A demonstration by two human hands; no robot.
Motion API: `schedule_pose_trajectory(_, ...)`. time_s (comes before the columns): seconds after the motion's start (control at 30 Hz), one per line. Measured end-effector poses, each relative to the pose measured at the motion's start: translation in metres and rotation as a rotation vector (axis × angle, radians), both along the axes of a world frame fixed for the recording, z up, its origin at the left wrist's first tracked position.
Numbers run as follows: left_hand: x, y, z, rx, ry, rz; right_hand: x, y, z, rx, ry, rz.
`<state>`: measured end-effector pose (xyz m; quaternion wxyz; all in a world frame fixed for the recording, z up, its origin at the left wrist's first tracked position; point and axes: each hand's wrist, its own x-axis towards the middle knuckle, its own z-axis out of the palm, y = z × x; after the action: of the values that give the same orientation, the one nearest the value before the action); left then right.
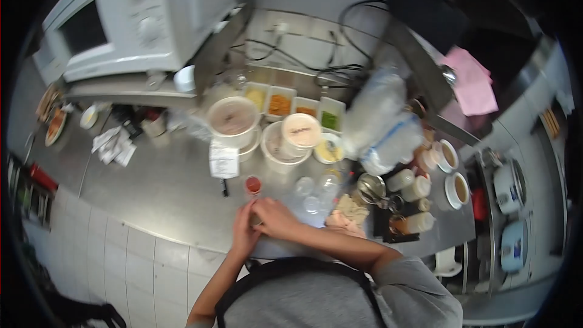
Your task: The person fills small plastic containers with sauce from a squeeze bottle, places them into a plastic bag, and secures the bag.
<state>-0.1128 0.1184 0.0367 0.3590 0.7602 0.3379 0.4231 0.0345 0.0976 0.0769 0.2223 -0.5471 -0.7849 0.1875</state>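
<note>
Item [256,221] between left hand [245,229] and right hand [276,218] is largely hidden; identity undetermined. Print on slip [223,161] is illegible. Microwave [115,42], far left, is cut off by the top edge.

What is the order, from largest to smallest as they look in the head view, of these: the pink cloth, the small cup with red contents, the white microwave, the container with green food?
1. White microwave
2. Pink cloth
3. Container with green food
4. Small cup with red contents

Both hands [260,222] together, forearms angled inward, fingers curled.
</note>
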Motion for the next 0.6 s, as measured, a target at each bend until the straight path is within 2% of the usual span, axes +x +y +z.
schedule_pose_trajectory(0.07,-0.006,0.0,-0.011,0.044,0.083,0.028,0.003,-0.008,-0.001,0.099,-0.064,0.002)
schedule_pose_trajectory(0.13,-0.012,0.011,-0.026,0.153,0.147,0.084,0.022,-0.01,0.022,0.194,-0.043,-0.022)
schedule_pose_trajectory(0.17,-0.015,0.018,-0.023,0.096,0.163,0.107,0.032,-0.013,0.038,0.238,-0.031,-0.027)
schedule_pose_trajectory(0.23,-0.021,0.023,-0.007,-0.026,0.2,0.162,0.075,-0.019,0.098,0.379,-0.031,-0.258)
schedule_pose_trajectory(0.27,-0.019,0.018,0.012,0.038,0.256,0.227,0.092,-0.03,0.119,0.548,-0.084,-0.605)
schedule_pose_trajectory(0.3,-0.014,0.011,0.039,0.107,0.31,0.292,0.126,-0.034,0.132,0.799,0.072,-0.769)
schedule_pose_trajectory(0.33,-0.006,0.006,0.063,0.175,0.362,0.356,0.155,-0.046,0.154,0.928,-0.091,-0.965)
schedule_pose_trajectory(0.37,0.003,0.003,0.079,0.159,0.247,0.277,0.186,-0.051,0.163,1.004,-0.117,-1.111)
schedule_pose_trajectory(0.43,0.032,0.001,0.117,0.265,0.141,0.124,0.225,-0.065,0.174,0.932,-0.192,-1.192)
schedule_pose_trajectory(0.53,0.093,0.005,0.178,0.508,0.136,-0.156,0.244,-0.071,0.181,0.737,0.078,-1.087)
schedule_pose_trajectory(0.57,0.121,0.011,0.192,0.56,0.057,-0.296,0.241,-0.067,0.186,0.937,0.097,-1.031)
schedule_pose_trajectory(0.6,0.152,0.016,0.204,0.61,-0.022,-0.434,0.243,-0.062,0.19,0.96,0.158,-1.009)
